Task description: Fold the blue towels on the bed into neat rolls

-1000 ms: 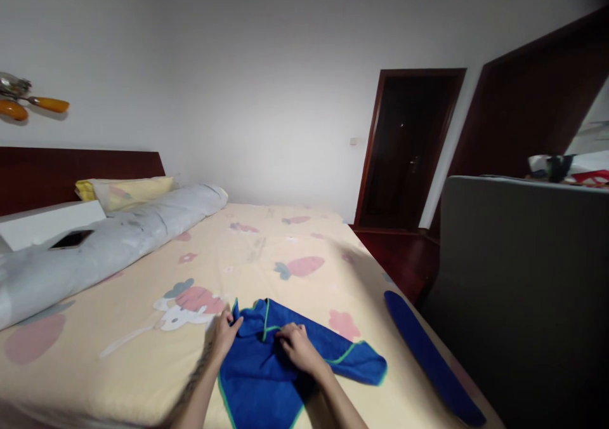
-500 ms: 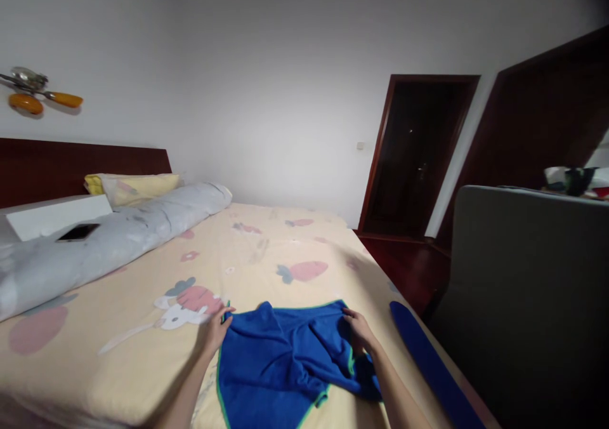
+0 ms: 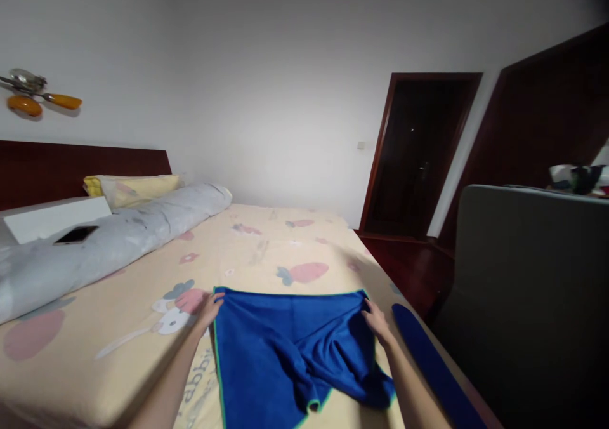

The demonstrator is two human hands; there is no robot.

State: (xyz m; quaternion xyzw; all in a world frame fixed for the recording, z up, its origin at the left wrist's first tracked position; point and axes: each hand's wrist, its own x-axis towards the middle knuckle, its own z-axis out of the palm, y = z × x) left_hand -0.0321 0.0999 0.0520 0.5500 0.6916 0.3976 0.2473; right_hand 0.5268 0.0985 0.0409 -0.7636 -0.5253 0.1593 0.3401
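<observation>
A cream, carrot-printed bedsheet (image 3: 266,261) fills the lower frame. At bottom centre, the soft, matte blue cloth (image 3: 252,346) with green edging has been pulled wider; its top edge now runs straight, leaving folds bunched towards lower right. Lower right lies a round-ended blue strip (image 3: 432,365). The left hand (image 3: 208,310) and right hand (image 3: 377,321) pinch the cloth's upper corners.

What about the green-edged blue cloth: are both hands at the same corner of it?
No, the left hand is at the far left corner of the green-edged blue cloth, the right hand at its far right.
</observation>
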